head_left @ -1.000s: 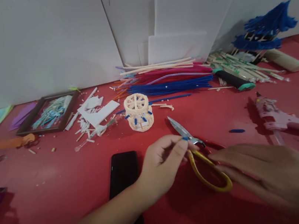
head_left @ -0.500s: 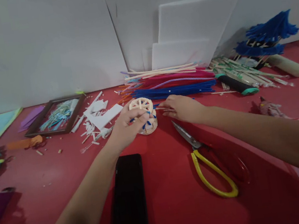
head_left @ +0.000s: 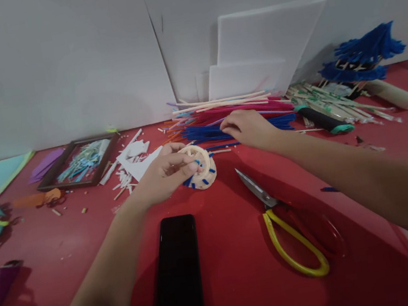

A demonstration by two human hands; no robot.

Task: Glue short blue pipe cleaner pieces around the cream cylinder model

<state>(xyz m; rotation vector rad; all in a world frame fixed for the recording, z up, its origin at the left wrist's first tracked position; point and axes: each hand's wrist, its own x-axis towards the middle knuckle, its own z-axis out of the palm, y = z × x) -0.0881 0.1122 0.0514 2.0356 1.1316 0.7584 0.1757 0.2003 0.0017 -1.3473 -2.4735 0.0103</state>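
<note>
My left hand (head_left: 163, 172) grips a small cream wheel-shaped model (head_left: 201, 166) with blue bits on it, tilted on its side just above the red table. My right hand (head_left: 248, 128) reaches further back, its fingers curled down onto the pile of blue and pink pipe cleaners (head_left: 237, 117). Whether those fingers hold anything is hidden. Yellow-handled scissors (head_left: 287, 235) lie free on the table, below my right forearm.
A black phone (head_left: 176, 274) lies near the front. A framed picture (head_left: 78, 161) and white foam scraps (head_left: 132, 158) sit at the left. White boards (head_left: 268, 46) lean on the wall. Wrapped sticks (head_left: 334, 100) and a blue tassel piece (head_left: 365, 52) are at the right.
My left hand has tipped and lifted the wheel model toward me. My right hand moved back from beside the model to the pipe cleaner pile. A second ago both hands were at the scissors.
</note>
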